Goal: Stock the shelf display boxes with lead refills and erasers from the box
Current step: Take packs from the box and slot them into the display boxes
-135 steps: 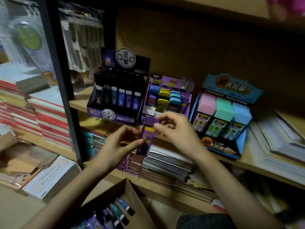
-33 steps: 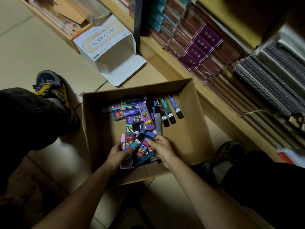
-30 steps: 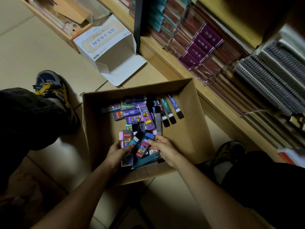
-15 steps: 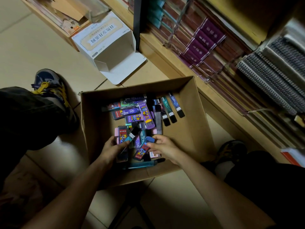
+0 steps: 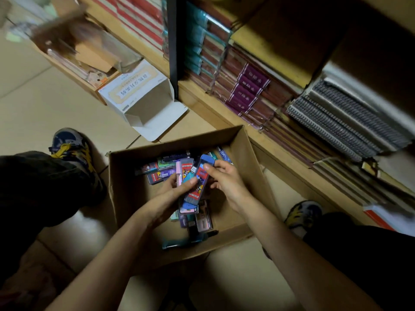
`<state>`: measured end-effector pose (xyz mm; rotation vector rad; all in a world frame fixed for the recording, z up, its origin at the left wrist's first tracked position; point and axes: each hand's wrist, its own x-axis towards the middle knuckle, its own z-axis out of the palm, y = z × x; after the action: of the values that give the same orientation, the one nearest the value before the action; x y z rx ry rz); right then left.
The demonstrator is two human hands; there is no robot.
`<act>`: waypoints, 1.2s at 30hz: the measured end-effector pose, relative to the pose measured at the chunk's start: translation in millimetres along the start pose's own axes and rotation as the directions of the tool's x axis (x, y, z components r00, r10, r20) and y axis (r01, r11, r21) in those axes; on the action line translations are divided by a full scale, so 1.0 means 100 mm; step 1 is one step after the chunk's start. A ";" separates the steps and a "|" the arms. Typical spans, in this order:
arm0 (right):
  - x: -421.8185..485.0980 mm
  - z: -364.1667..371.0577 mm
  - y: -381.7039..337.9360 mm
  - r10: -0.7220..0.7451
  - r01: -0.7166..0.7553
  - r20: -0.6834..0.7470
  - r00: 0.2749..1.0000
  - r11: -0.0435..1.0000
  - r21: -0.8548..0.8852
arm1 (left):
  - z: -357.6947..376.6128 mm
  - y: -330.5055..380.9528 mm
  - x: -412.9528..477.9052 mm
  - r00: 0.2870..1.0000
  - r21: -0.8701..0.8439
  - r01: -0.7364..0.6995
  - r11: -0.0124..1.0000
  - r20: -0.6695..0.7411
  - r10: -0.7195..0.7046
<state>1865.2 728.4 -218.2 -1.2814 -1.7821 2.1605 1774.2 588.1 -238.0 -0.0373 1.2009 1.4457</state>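
An open cardboard box (image 5: 125, 198) sits on the floor between my feet, holding several loose lead refill cases and eraser packs (image 5: 161, 170). Above its middle my left hand (image 5: 173, 189) grips a small stack of eraser packs, pink and teal ones (image 5: 186, 173) among them. My right hand (image 5: 226, 178) pinches the top of a blue eraser pack (image 5: 201, 176) with a red label that lies against that stack. The shelf display boxes are out of view.
A white empty carton (image 5: 143, 97) lies open on the floor beyond the box. Wooden shelves to the right hold stacked purple notebooks (image 5: 249, 88) and spiral-bound pads (image 5: 343, 122). My shoes (image 5: 71, 144) (image 5: 303, 214) flank the box on the tiled floor.
Both hands have lifted from the bottom of the box with eraser packs gathered in them; the blue pack has joined the left hand's stack. The camera has tilted up slightly.
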 end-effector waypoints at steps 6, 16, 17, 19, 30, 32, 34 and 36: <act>-0.35 -0.22 -0.87 -0.115 0.115 0.002 0.993 0.993 -0.031 | 0.46 0.60 -0.21 0.983 0.175 -0.171 0.970 0.091 0.157; -1.08 -0.71 -2.34 -0.306 0.307 -0.025 0.952 0.952 0.015 | 1.50 1.71 -0.64 0.883 0.248 -0.461 0.852 0.220 0.414; -1.13 -0.73 -2.46 -0.335 0.335 -0.046 0.941 0.942 0.005 | 1.59 1.80 -0.68 0.864 0.265 -0.499 0.825 0.225 0.450; -1.21 -0.80 -2.68 -0.397 0.398 -0.077 0.915 0.918 -0.007 | 1.76 1.98 -0.75 0.819 0.295 -0.574 0.764 0.233 0.525; -1.55 -1.29 -3.36 -0.675 0.645 -0.153 0.722 0.736 -0.204 | 2.16 2.44 -0.89 0.738 0.267 -0.675 0.688 0.272 0.618; -1.66 -1.50 -3.44 -0.747 0.681 -0.231 0.623 0.663 -0.310 | 2.21 2.44 -0.88 0.737 0.269 -0.676 0.686 0.280 0.616; -1.76 -1.73 -3.51 -0.797 0.665 -0.301 0.524 0.604 -0.439 | 2.29 2.44 -0.86 0.734 0.262 -0.677 0.688 0.299 0.609; -1.84 -1.91 -3.58 -0.825 0.621 -0.330 0.460 0.564 -0.544 | 2.38 2.42 -0.83 0.730 0.244 -0.681 0.691 0.301 0.614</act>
<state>1946.5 900.0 184.8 -0.7642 -1.9476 0.8786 1758.5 740.7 76.2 0.8455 1.3475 1.7671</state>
